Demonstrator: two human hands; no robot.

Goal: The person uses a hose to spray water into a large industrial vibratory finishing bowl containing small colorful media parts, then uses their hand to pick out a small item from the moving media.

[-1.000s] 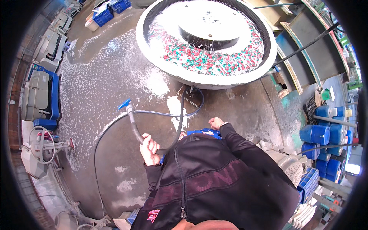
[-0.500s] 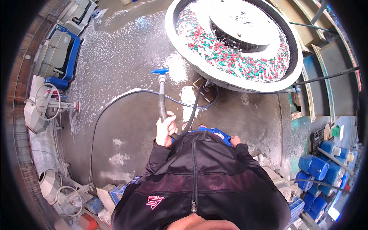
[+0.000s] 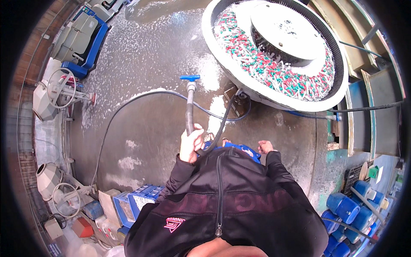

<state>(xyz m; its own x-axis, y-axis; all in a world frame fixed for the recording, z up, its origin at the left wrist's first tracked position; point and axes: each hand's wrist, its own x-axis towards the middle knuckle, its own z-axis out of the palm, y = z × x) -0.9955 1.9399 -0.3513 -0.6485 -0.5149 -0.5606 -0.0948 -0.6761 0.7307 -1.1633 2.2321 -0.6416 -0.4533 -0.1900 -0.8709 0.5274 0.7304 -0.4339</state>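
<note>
The left hand (image 3: 191, 144) is raised before the chest, fingers curled tight in a fist-like grip. The right hand (image 3: 264, 147) hangs lower, loosely open, sleeve to the wrist.

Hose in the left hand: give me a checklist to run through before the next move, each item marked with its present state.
1. Grip: left hand is wrapped around the dark hose below its tip. Ok.
2. Valve position: blue-handled valve sits at the hose tip; whether it is open or closed, cannot tell.
3. Aim: the tip points up and away, beside the round tub of red, green and white pieces, not over it. Not ok.
4. Right hand: empty, fingers spread, off the hose. Ok.
5. Footing: wet concrete floor with foam patches. Not ok.
6. Hose run: it loops across the floor on the left; no kink seen. Ok.
</note>
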